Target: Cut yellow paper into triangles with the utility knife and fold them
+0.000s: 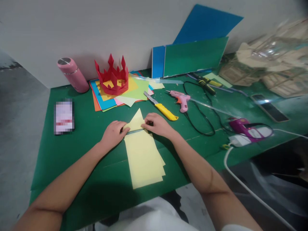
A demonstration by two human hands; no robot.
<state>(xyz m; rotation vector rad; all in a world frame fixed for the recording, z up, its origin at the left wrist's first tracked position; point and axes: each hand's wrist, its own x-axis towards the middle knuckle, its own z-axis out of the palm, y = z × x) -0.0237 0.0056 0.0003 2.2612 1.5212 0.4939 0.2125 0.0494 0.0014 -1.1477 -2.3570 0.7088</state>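
A folded piece of pale yellow paper with a pointed top is between my two hands. My left hand pinches its left end, thumb along the lower edge. On the other end, my right hand grips it with thumb and curled fingers. Just below, several overlapping pale yellow sheets lie on the green table toward my body. A red paper crown stands upright on coloured paper behind my hands. Beyond my right hand lies a yellow utility knife with its blade showing.
A pink glue gun with a black cord lies right of the knife. A pink bottle stands back left, near a blurred-out box. A power strip, a phone and cardboard pieces occupy the right. Green and blue boards lean on the wall.
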